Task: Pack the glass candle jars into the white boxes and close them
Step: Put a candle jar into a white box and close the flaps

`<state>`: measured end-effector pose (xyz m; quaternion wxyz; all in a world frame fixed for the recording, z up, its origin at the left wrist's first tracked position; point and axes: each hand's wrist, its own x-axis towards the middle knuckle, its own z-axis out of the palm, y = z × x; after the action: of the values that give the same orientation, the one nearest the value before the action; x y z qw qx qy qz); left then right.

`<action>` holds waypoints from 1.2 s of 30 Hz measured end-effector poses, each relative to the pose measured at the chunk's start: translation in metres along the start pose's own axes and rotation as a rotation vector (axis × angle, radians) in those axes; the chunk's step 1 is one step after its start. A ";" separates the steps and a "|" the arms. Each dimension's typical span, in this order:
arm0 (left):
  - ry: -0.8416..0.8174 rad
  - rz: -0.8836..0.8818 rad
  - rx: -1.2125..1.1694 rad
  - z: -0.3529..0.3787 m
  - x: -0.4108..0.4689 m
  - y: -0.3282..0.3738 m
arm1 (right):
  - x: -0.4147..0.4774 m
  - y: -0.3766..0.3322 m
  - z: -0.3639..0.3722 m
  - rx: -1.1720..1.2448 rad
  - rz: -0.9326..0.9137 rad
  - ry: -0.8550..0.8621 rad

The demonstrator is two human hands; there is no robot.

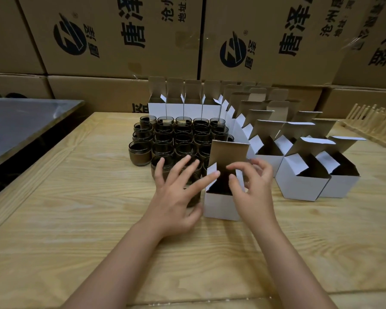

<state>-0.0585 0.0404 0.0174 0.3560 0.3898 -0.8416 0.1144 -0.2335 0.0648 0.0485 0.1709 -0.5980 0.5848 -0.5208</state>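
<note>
Standing just in front of you at the middle of the worktop (76,219), the white box (221,206) is upright with its top open, its long lid flap raised at 12 o'clock and its two small side flaps sticking up; the inside is too dark to tell what it holds. Your left hand (174,197) comes in from 8 o'clock with its fingers (176,168) straight and spread wide, the forefinger tip touching the left side flap. Your right hand (254,190) hangs over the opening from 4 o'clock, its fingers bent and apart, the thumb beside the right side flap; whether they pinch that flap cannot be told. The glass candle jars (183,134), dark and packed in close rows, stand at 11 o'clock, the nearest partly under your left hand. More open boxes (301,188) run from 3 o'clock back to 12 o'clock behind the jars. Brown printed cartons (120,36) are stacked along the far side, a grey metal surface (20,121) lies at 9 o'clock, and pale wooden sticks (374,123) sit at 2 o'clock.
</note>
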 end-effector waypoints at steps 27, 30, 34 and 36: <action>-0.069 -0.396 -0.236 0.005 -0.010 -0.022 | 0.018 0.037 -0.014 0.542 0.127 -0.176; -0.070 -0.535 -0.380 0.008 -0.008 -0.024 | 0.018 0.038 -0.013 0.521 0.111 -0.182; 0.006 -0.637 -0.536 0.001 -0.005 -0.028 | 0.019 0.039 -0.012 0.533 0.113 -0.201; 0.095 -0.628 -0.558 -0.007 -0.001 -0.029 | 0.020 0.039 -0.012 0.529 0.112 -0.203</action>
<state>-0.0333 0.0250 0.0188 0.5041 0.5102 -0.6632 -0.2141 -0.2681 0.0424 0.0301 0.4071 -0.5484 0.4407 -0.5825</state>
